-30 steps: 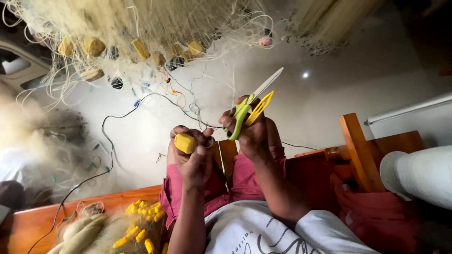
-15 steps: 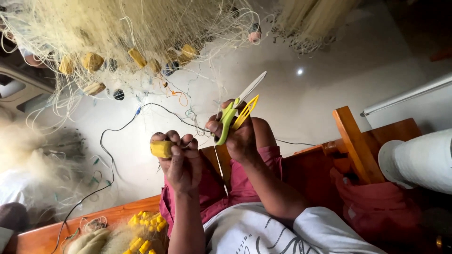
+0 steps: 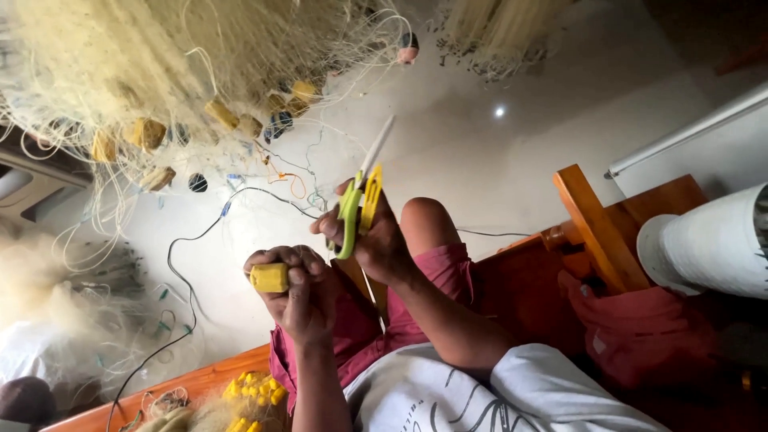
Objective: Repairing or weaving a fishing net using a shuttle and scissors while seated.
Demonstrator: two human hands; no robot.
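My left hand (image 3: pixel 298 294) is closed around a small yellow block float (image 3: pixel 270 278), held above my knees in pink shorts (image 3: pixel 448 264). My right hand (image 3: pixel 378 238) grips a pair of yellow-green scissors (image 3: pixel 358 204) with pale blades pointing up and away. The two hands are a short way apart, the scissors a little higher than the float. A thin line runs between the hands. A large pale fishing net (image 3: pixel 160 72) with several yellow floats tied in it spreads over the floor beyond my hands.
A black cable (image 3: pixel 200 240) snakes over the pale floor. A heap of loose yellow floats (image 3: pixel 252 392) lies at my left side on a wooden edge. At the right stand a wooden frame (image 3: pixel 596 224), a big white spool (image 3: pixel 712 244) and a red cloth (image 3: pixel 640 328).
Both hands have drifted left and slightly lower in view, still holding the float and the scissors. The net fills more of the upper left.
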